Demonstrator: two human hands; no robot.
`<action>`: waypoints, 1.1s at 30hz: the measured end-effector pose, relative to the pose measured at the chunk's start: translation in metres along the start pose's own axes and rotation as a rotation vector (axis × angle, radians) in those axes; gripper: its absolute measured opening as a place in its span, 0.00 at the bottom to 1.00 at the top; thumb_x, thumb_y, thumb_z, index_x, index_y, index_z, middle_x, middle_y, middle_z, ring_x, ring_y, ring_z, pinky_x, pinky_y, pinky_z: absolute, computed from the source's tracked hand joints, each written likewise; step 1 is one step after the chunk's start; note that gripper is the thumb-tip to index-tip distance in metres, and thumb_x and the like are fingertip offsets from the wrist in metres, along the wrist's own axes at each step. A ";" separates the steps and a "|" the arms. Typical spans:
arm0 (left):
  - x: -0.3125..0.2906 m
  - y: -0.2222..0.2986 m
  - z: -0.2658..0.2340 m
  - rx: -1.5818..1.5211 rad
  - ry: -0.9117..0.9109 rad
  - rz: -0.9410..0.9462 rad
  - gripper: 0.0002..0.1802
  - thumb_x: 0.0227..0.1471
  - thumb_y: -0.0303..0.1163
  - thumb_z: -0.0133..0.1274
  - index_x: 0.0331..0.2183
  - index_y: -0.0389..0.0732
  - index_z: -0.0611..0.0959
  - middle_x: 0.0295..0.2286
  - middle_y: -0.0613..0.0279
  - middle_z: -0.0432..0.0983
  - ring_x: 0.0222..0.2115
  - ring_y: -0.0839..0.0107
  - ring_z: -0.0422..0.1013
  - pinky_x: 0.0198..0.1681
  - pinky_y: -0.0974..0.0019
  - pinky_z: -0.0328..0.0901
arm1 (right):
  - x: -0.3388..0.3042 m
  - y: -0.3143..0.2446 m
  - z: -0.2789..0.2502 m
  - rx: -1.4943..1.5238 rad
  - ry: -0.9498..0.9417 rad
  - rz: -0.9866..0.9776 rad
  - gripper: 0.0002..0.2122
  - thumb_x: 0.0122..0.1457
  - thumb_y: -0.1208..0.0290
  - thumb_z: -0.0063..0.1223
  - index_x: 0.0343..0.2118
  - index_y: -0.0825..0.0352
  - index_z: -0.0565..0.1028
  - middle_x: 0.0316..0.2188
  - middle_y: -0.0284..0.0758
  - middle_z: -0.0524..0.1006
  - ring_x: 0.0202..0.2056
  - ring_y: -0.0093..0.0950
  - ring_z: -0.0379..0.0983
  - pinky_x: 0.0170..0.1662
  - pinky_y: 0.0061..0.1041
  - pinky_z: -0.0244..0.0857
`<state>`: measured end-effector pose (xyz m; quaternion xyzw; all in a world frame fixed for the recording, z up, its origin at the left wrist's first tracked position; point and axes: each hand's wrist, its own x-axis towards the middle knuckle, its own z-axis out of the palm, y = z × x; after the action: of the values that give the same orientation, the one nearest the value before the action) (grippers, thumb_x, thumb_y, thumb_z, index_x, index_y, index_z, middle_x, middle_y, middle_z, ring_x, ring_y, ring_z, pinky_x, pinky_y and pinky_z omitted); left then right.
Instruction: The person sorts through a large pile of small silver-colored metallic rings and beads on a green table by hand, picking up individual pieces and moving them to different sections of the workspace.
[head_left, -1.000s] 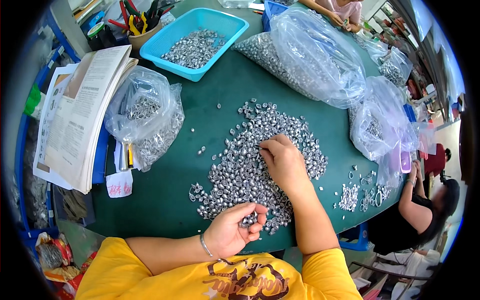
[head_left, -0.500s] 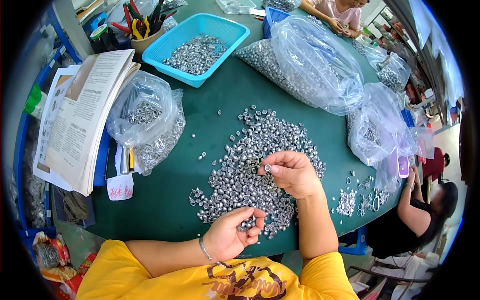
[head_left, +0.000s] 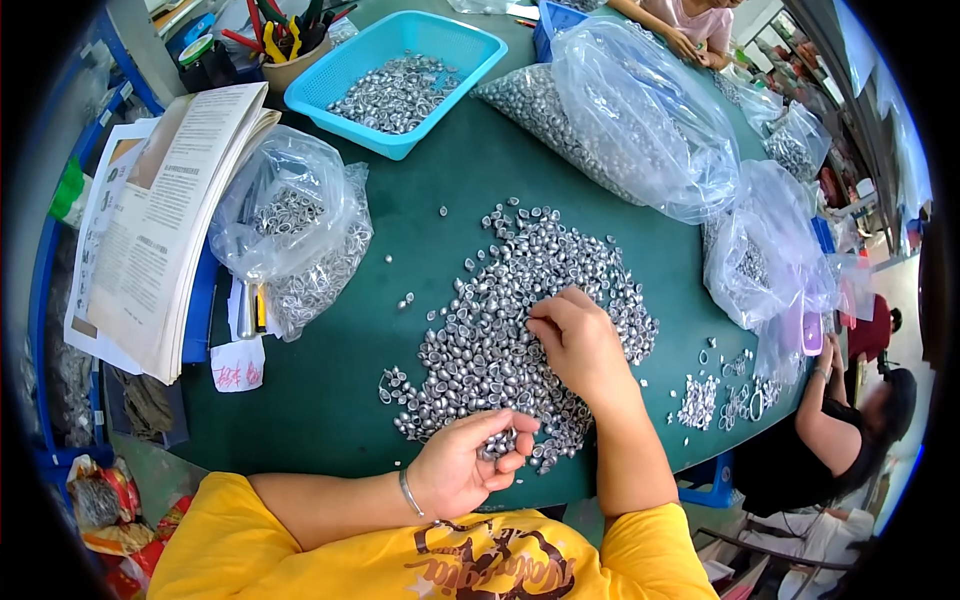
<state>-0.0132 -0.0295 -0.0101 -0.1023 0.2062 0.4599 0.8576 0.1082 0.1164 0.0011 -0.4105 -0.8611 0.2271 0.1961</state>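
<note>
A wide heap of small silver-grey metal pieces [head_left: 480, 350], rounded and cup-like, lies spread over the green table in front of me. My left hand [head_left: 462, 462] is palm up at the heap's near edge, its fingers curled around a few of these metal pieces. Over the middle of the heap, my right hand [head_left: 580, 345] points down with thumb and fingertips pinched together, back of the hand upward. Whatever sits between those fingertips is hidden.
Beyond the heap stands a blue plastic basket [head_left: 398, 145] of similar pieces. Clear bags of metal parts lie left [head_left: 325, 265] and far right [head_left: 560, 140]. Papers [head_left: 160, 230] stand at left. Small pale parts [head_left: 697, 402] lie at right, near a seated person [head_left: 825, 440]. Another person [head_left: 690, 30] sits across.
My right hand has gone from holding up one metal piece to reaching down onto the heap, turning knuckles up. That piece no longer shows. The left hand stays almost still.
</note>
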 end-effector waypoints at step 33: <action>0.001 0.002 0.002 -0.011 0.035 -0.003 0.15 0.55 0.37 0.36 0.36 0.35 0.71 0.26 0.62 0.65 0.22 0.76 0.59 0.19 0.77 0.54 | 0.005 0.000 -0.012 1.145 -0.146 0.384 0.07 0.53 0.79 0.45 0.36 0.69 0.71 0.25 0.28 0.72 0.20 0.12 0.62 0.20 0.10 0.52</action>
<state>-0.0135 -0.0268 -0.0084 -0.1152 0.2185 0.4578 0.8541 0.1112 0.1232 0.0120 -0.3712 -0.5238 0.7132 0.2815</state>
